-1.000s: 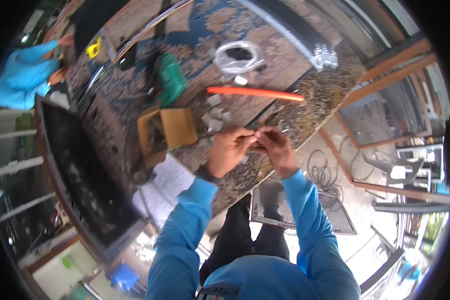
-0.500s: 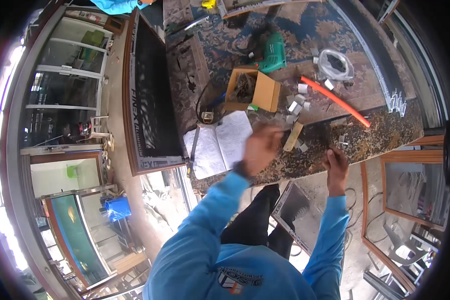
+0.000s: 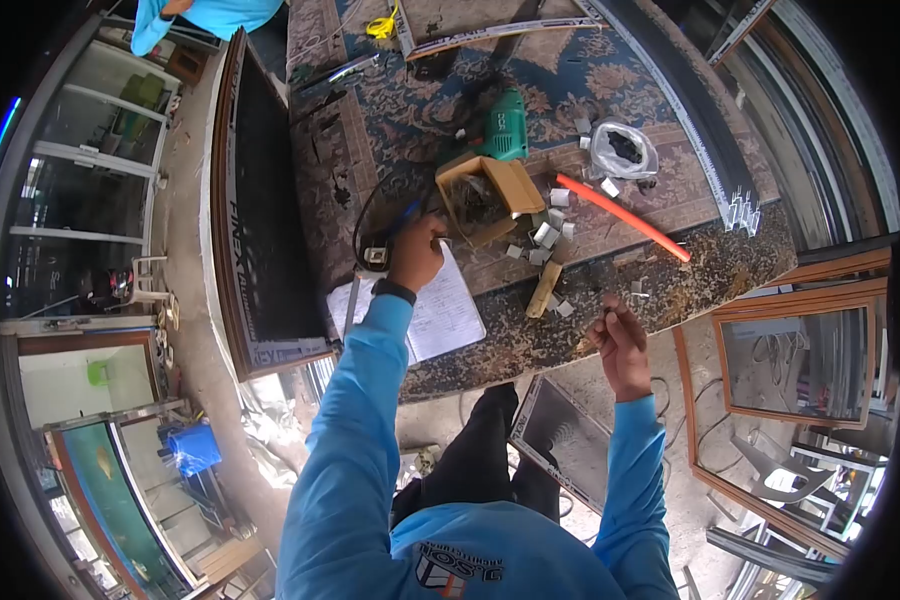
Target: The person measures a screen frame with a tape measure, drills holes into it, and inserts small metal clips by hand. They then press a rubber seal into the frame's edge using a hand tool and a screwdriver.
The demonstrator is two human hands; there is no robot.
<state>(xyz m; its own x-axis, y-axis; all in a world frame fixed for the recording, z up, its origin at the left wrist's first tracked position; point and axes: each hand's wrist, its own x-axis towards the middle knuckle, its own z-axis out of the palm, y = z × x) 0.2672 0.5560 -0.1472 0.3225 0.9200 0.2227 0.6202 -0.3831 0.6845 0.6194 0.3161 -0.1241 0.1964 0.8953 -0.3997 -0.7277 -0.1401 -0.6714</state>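
Note:
My left hand (image 3: 416, 255) reaches over the top of the open notebook (image 3: 448, 315), beside the cardboard box (image 3: 515, 186) and a blue-handled tool (image 3: 404, 212). Its fingers are curled, and whatever may be between them is hidden. A small metal-faced device (image 3: 375, 257) lies just left of this hand. Near the front edge of the worktable (image 3: 510, 345), my right hand (image 3: 620, 345) is raised with thumb and fingers pinched around something too small to make out. A wooden piece (image 3: 543, 290) and several small white-grey pieces (image 3: 547, 235) lie between the hands.
Behind the box stands a green power tool (image 3: 507, 125). An orange tube (image 3: 625, 218), a clear plastic bag (image 3: 623, 151) and long dark profiles (image 3: 670, 95) lie to the right. A large framed panel (image 3: 270, 220) stands at left. Another person's blue sleeve (image 3: 240, 15) shows at top left.
My left hand has moved left and away from me, from beside the wooden piece to above the notebook. My right hand stays near the table edge, fingers pinched. The whole view has shifted.

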